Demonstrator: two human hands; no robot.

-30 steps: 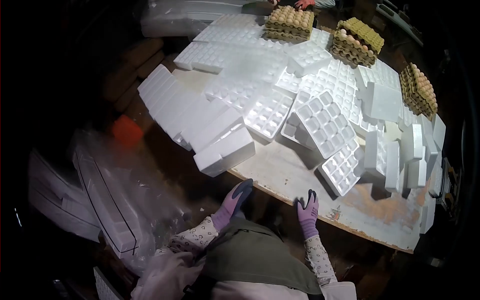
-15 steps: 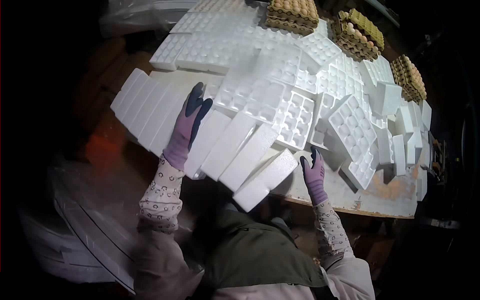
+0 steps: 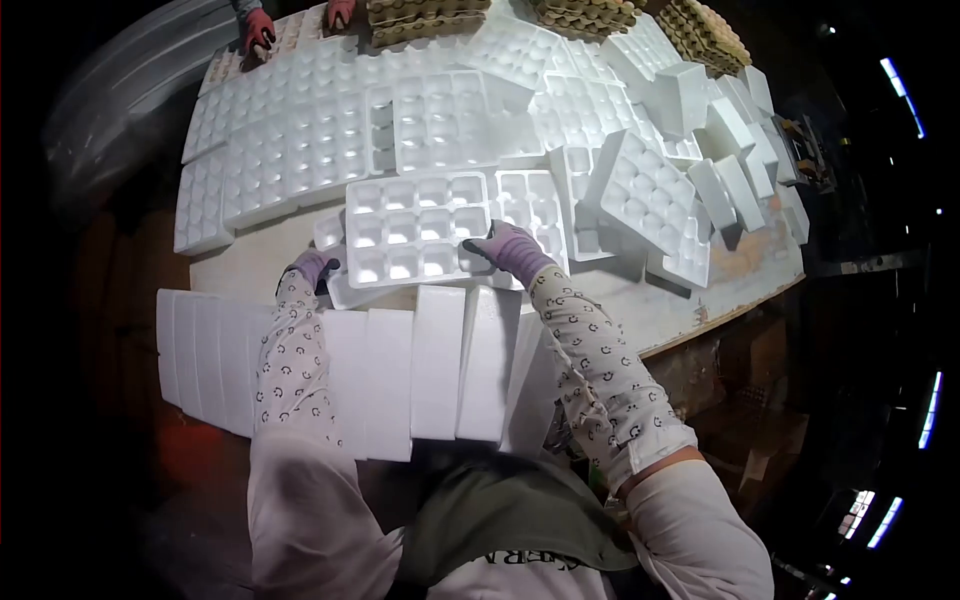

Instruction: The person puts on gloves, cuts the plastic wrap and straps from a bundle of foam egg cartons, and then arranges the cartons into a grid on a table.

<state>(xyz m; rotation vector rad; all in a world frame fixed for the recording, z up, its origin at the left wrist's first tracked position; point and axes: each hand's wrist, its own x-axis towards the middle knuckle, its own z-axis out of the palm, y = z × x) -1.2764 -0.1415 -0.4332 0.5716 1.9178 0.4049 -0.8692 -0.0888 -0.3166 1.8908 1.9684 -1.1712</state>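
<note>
A white foam egg tray (image 3: 415,228) with rows of square hollows lies tilted over other foam trays near the table's middle. My right hand (image 3: 512,252), in a purple glove with dark fingertips, is closed on its right edge, thumb on top. My left hand (image 3: 312,267), gloved alike, is closed at the left edge of a lower foam tray (image 3: 352,290) that shows beneath the first one. Its fingers are partly hidden. Below my hands, a row of foam trays standing on edge (image 3: 438,360) lines the near side of the table.
Many foam egg trays (image 3: 300,150) cover the table (image 3: 255,258). Brown cartons of eggs (image 3: 700,35) stand along the far side. Loose foam pieces (image 3: 725,185) are heaped at the right. Another person's red-gloved hand (image 3: 258,30) is at the far left, over filled trays.
My view has turned. My hands, open and apart before, have come together at the foam trays and closed on their edges. Another person's gloved hands have come into view.
</note>
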